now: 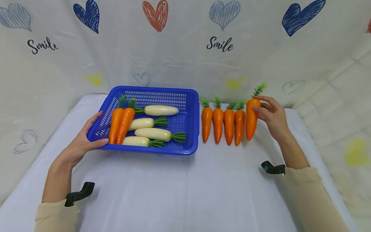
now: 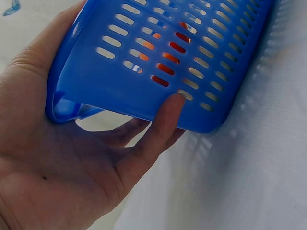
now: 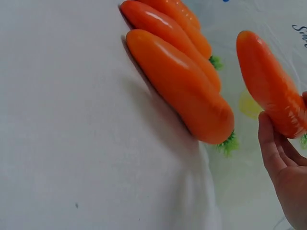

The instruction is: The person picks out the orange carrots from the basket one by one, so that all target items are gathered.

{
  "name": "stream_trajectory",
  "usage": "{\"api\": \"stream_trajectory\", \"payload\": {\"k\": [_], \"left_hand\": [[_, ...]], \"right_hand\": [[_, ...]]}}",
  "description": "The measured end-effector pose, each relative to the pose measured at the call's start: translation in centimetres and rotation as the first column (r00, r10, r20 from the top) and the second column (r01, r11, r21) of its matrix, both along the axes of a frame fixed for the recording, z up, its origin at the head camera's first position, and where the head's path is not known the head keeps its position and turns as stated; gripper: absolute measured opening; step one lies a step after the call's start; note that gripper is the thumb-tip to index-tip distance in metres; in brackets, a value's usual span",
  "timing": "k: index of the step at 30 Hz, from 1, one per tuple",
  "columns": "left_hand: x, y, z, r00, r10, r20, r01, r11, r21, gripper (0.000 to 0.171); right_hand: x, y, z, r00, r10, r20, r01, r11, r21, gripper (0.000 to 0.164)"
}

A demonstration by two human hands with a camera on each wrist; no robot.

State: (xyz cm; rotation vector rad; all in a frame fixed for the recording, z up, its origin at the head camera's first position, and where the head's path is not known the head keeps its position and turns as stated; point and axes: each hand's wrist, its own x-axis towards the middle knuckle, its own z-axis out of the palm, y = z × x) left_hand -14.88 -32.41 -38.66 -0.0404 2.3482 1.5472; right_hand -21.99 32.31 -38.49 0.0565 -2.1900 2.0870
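My left hand [image 1: 76, 146] grips the left end of a blue plastic basket [image 1: 162, 150], thumb over the near rim and fingers along the side. In the left wrist view, fingers reach under the slotted wall [image 2: 134, 91]. Two carrots [image 1: 125, 125] lie side by side at the basket's left end, partly over several white radishes [image 1: 153, 134] with green stems. Off to the right, my right hand [image 1: 273, 117] pinches a carrot [image 1: 252, 119] near its leafy top, tip pointing down. The right wrist view shows this carrot [image 3: 266, 76] raised apart from the others.
Several carrots [image 1: 229, 127] lie in a row between the basket and my right hand, leafy tops toward the back. A white cloth [image 1: 185, 187] covers the table. Behind it hangs a pale sheet [image 1: 185, 58] printed with hearts and "Smile".
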Motion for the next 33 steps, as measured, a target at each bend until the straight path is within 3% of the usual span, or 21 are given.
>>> {"api": "stream_trajectory", "payload": {"k": [5,11,18,26,33], "left_hand": [[0.3,-0.4,0.1,1.000,0.009,0.003,-0.009,1.000,0.003,0.095],[0.5,-0.7,0.1,1.000,0.002,0.002,-0.002,1.000,-0.003,0.094],[0.3,-0.7,-0.1,1.000,-0.001,-0.001,0.001,1.000,-0.014,0.094],[0.4,-0.6,-0.2,1.000,0.002,0.000,-0.002,1.000,-0.029,0.095],[0.0,-0.3,-0.2,1.000,-0.014,-0.008,0.014,1.000,-0.004,0.095]], "right_hand": [[-0.5,0.3,-0.2,0.997,-0.024,0.072,0.015,0.992,0.129,0.043],[-0.3,1.0,-1.0,0.985,-0.011,0.170,-0.039,0.955,0.293,0.047],[-0.3,1.6,-2.0,0.974,0.012,0.228,-0.088,0.941,0.327,0.052],[-0.1,1.7,-2.5,0.954,0.033,0.299,-0.165,0.888,0.429,0.058],[0.2,2.1,-2.5,0.949,0.037,0.314,-0.178,0.882,0.436,0.061]]}}
